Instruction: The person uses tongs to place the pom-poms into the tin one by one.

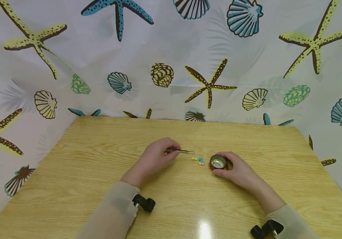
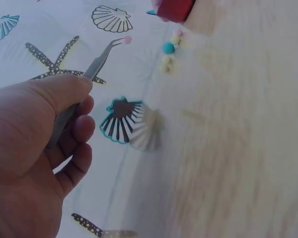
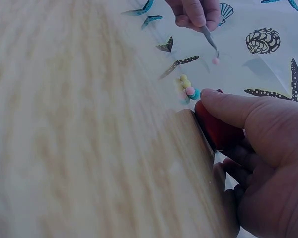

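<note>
My left hand (image 1: 156,157) pinches metal tweezers (image 1: 180,151) between thumb and fingers; their tips hold a small pink bead (image 2: 127,39) just above the table. In the right wrist view the tweezers (image 3: 208,37) and pink bead (image 3: 215,60) hang above a little cluster of yellow, pink and teal beads (image 3: 187,89). That cluster of beads (image 1: 199,160) lies between my hands. My right hand (image 1: 236,169) grips a small round red container (image 1: 217,162) with a metallic inside, and a few beads lie in it. The red container (image 2: 175,10) shows at the top of the left wrist view.
The wooden table (image 1: 99,186) stands against a white curtain printed with starfish and shells (image 1: 208,84), which closes off the back and both sides. Black wrist mounts (image 1: 144,202) sit on both sleeves.
</note>
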